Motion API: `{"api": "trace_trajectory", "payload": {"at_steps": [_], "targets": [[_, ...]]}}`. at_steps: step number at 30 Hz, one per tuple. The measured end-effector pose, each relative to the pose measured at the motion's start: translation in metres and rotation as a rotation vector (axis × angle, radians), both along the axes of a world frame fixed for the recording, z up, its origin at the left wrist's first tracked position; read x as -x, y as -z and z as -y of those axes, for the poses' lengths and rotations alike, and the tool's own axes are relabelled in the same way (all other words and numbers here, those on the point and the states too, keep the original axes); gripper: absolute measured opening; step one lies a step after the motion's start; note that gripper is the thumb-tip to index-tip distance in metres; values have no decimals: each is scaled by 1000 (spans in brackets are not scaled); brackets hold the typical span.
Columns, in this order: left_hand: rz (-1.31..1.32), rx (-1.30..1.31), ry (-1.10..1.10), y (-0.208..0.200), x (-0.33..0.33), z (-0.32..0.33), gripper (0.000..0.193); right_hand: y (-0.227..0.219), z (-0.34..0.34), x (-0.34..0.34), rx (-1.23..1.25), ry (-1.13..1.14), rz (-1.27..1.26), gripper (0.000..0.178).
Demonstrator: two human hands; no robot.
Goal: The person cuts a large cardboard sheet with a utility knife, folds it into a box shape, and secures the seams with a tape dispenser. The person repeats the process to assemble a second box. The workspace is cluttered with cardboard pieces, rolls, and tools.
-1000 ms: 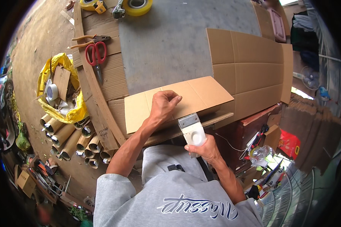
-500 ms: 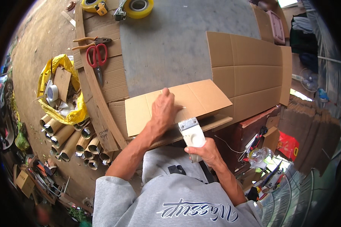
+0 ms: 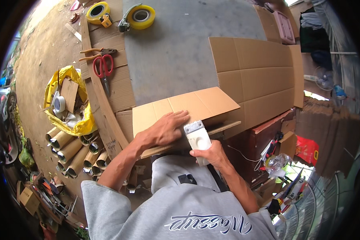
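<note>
Head view. The left hand (image 3: 164, 130) lies flat, fingers spread and together with the palm pressing down on a folded brown corrugated cardboard sheet (image 3: 196, 105) at the centre of the frame. The right hand (image 3: 212, 154) is closed around the handle of a white plastic scraper-type tool with a flat metal head (image 3: 197, 138), held upright just below centre.

Procedure, as judged from this view: the pressing hand should hold the sheet firmly so that it cannot slide on the grey table (image 3: 176, 52). The tool head should be kept square to the near edge of the cardboard, and the fingertips of the pressing hand kept out of its path; they currently lie just beside the metal head. Pressure should be even, so that the fluted board is not torn or crushed.

Position: the cardboard sheet lies directly under the left hand, its near edge overhanging the table edge toward the person. The tool head meets that near edge, right of the left fingertips. The right hand sits below the sheet, apart from it.

Surroundings: a larger flat cardboard blank (image 3: 260, 76) lies at right; red-handled scissors (image 3: 103, 68) at upper left; a yellow tape roll (image 3: 141, 16) at top.
</note>
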State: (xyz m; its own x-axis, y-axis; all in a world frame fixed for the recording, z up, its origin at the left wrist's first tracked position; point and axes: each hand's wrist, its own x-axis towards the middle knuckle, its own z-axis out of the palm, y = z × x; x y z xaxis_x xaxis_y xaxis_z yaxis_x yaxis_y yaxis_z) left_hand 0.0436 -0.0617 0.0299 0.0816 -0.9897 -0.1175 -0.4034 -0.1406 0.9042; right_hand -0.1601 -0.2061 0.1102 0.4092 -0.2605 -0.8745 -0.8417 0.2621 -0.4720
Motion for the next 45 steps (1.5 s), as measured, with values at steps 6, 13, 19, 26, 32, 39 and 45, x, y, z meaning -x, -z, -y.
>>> {"api": "trace_trajectory", "payload": {"at_steps": [6, 13, 19, 26, 32, 39, 45], "targets": [[339, -105, -223, -8, 49, -18, 89, 19, -5, 10, -154, 204, 152, 39], [567, -2, -350, 20, 67, -8, 62, 15, -2, 24, -245, 291, 204, 47], [590, 18, -321, 22, 66, -8, 54, 0, -13, 27, -53, 238, 143, 51], [628, 72, -310, 26, 65, -10, 51, -6, -29, 46, 33, 271, 132, 50], [568, 62, -301, 21, 62, -6, 51, -7, -43, 69, 69, 269, 99, 53], [558, 53, -294, 19, 61, -6, 51, 1, -54, 106, 102, 271, 79, 56], [538, 78, -279, 17, 60, -2, 54, 35, -48, 102, 92, 290, 58, 59]]}}
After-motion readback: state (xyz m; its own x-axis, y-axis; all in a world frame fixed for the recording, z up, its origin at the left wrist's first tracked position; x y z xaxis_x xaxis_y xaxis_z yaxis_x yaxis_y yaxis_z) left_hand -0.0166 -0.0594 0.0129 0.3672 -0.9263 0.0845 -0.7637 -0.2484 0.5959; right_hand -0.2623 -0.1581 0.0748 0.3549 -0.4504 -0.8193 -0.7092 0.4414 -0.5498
